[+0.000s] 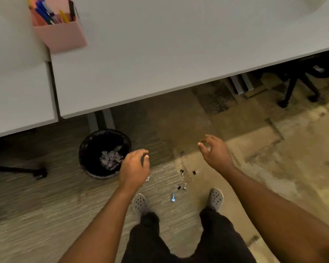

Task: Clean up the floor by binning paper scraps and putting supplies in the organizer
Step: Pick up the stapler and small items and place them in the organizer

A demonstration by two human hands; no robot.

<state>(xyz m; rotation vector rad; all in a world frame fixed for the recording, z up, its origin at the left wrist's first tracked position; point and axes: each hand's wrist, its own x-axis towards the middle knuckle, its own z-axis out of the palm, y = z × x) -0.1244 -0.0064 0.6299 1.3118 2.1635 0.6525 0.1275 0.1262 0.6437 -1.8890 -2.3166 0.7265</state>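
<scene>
Paper scraps [110, 160] lie inside the black bin [87, 149]. Just right of the bin, binder clips [180, 172] and a blue pin [173, 197] dot the carpet. My left hand [134, 168] hangs loosely curled beside the bin, holding nothing; my right hand [216, 151] spreads empty further right. Far behind the bin, the pink organizer [60, 35] sits on the desk [160, 54].

- An office is shown: pale grey desks [160, 54] are set edge to edge on metal legs.
- Patterned carpet tiles [254, 149] are laid across the floor.
- A wheeled chair base [300, 88] is seen under the desk (another at far left).
- A pink organizer [59, 33] of pens and a lined bin [87, 149] are present.
</scene>
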